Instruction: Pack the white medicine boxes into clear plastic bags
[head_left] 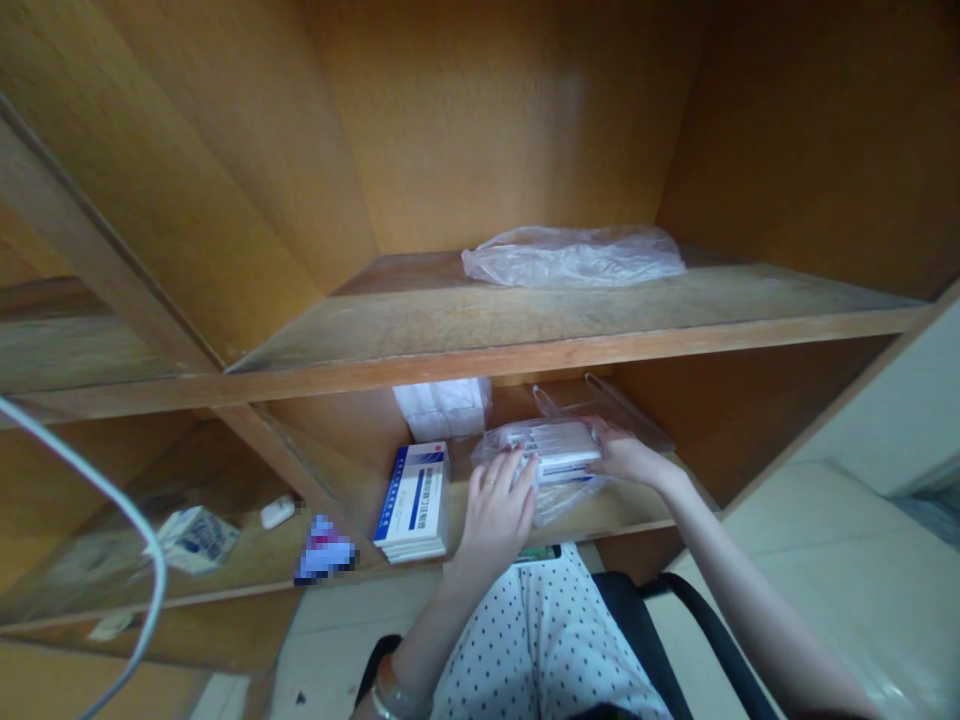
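On the lower shelf lies a stack of white booklets [559, 443] with blue edges, partly inside a clear plastic bag [559, 502]. My right hand [621, 455] is closed around the stack's right end, its fingertips partly hidden. My left hand [496, 505], with a ring on one finger, presses its bent fingers against the left end and the bag. To the left of that hand is a neat pile of blue-and-white booklets [416, 500]. A white wrapped bundle [442, 408] stands behind this pile, against the compartment's back.
Above my hands runs the upper shelf edge [570, 350], with a crumpled clear bag [574, 256] farther back. A wooden divider [292, 460] separates the left compartment, which holds a small carton [196, 538] and a white object [278, 512]. A pale cable [142, 520] crosses at left.
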